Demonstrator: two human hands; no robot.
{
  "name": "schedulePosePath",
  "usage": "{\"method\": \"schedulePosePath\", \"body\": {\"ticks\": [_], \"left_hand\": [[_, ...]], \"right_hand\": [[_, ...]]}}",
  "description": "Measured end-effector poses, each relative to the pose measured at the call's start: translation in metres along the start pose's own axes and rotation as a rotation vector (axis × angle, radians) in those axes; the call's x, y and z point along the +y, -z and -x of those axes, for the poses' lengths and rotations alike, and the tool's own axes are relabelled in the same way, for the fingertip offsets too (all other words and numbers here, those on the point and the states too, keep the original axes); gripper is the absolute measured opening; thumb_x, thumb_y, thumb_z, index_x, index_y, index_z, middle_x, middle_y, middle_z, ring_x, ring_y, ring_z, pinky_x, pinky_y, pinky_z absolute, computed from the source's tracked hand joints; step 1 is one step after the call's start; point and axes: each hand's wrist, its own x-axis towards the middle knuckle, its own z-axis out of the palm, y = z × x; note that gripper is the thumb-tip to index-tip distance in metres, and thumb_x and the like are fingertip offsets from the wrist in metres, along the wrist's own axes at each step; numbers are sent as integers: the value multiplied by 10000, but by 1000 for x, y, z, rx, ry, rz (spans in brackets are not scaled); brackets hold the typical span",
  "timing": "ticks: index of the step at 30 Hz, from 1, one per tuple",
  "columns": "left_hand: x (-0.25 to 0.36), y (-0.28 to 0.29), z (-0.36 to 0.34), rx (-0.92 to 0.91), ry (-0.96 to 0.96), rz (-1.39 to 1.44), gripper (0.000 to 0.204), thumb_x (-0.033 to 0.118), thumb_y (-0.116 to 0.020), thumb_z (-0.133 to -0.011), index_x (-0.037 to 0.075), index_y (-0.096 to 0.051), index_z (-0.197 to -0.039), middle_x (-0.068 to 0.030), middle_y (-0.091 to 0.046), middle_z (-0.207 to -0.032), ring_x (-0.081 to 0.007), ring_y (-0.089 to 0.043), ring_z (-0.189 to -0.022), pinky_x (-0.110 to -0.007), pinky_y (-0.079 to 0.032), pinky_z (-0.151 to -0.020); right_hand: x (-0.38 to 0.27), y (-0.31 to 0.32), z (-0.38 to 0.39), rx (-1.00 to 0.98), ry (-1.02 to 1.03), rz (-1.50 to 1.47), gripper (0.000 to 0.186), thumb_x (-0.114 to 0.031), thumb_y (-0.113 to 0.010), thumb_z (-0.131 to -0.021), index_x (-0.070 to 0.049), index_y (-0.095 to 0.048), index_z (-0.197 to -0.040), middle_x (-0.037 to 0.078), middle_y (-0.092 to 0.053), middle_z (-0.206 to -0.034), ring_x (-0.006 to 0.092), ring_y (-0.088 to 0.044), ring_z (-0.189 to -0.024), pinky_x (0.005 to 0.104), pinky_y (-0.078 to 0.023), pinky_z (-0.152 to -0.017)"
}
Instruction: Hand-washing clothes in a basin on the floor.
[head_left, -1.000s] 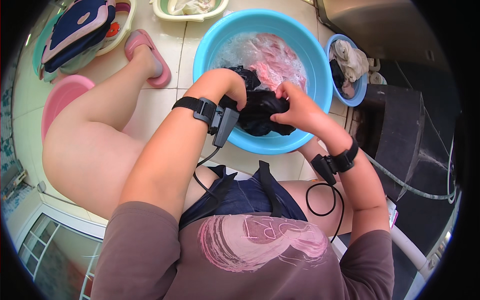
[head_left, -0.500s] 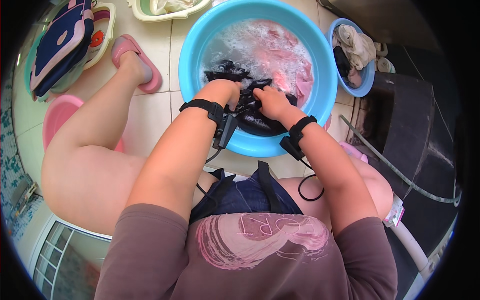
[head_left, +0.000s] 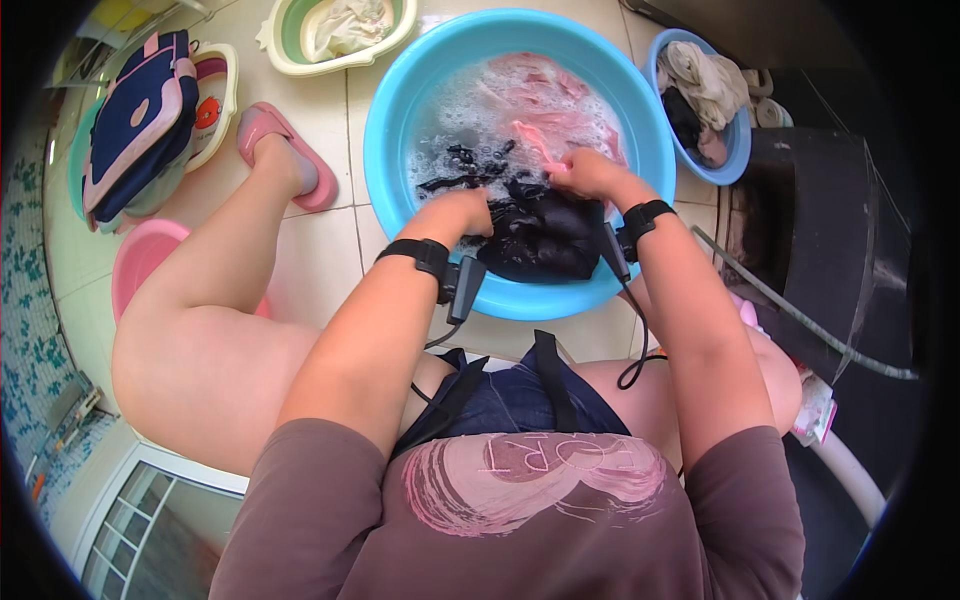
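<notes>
A large blue basin (head_left: 385, 150) on the floor holds sudsy water and wet clothes. My left hand (head_left: 462, 212) is closed on black cloth (head_left: 545, 235) at the near left of the basin, its fingertips partly hidden. My right hand (head_left: 590, 176) is closed around the near end of a slim, bright pink thing, like a brush handle (head_left: 533, 140), above the black cloth. Its far end points toward a pale pink garment (head_left: 545, 85) that floats in foam at the back. Black straps with small devices are on both my wrists.
A smaller blue basin (head_left: 738, 150) of clothes stands at the right, near a hose (head_left: 790, 302). At the back left is a green and cream basin (head_left: 290, 68) with white cloth. A navy bag (head_left: 140, 130) and a pink basin (head_left: 140, 265) lie left, near my slippered foot.
My right hand has let go of the black cloth, moved up and right, and taken the slim pink thing. My left hand has shifted slightly nearer. The black cloth lies more bunched together.
</notes>
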Motion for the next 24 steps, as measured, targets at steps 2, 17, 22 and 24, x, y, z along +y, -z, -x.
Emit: {"method": "schedulePosePath", "body": {"ticks": [2, 17, 22, 24], "left_hand": [[-22, 13, -5, 16, -68, 64, 583, 392, -705, -761, 45, -605, -1218, -203, -633, -1169, -326, -605, -1090, -392, -469, -930], [106, 165, 131, 525, -750, 616, 306, 137, -561, -824, -39, -613, -1069, -72, -660, -913, -126, -622, -805, -283, -489, -745], [113, 150, 132, 574, -703, 889, 305, 113, -464, -881, -57, -600, -1095, -78, -643, -970, -154, -593, -889, -301, -460, -827], [91, 151, 126, 534, -775, 1168, 321, 78, -420, -889, -62, -584, -1128, -93, -620, -1042, -177, -564, -962, -312, -442, -861]], "right_hand": [[-17, 17, 19, -171, -46, -276, 293, -306, -618, -850, -65, -639, -1016, 96, -626, -843, 183, -619, -808, 313, -502, -773], [-58, 129, 190, 245, 721, -895, 257, -97, -654, -839, -9, -578, -1069, 55, -624, -928, 111, -591, -841, 268, -487, -740], [-12, 69, 109, 344, 697, -377, 386, -69, -595, -738, -39, -572, -1123, 73, -622, -1030, 174, -581, -1003, 319, -441, -927], [-12, 29, 86, 363, 519, -242, 376, -102, -644, -731, -65, -608, -1103, 128, -628, -1079, 269, -586, -1045, 352, -448, -923]]}}
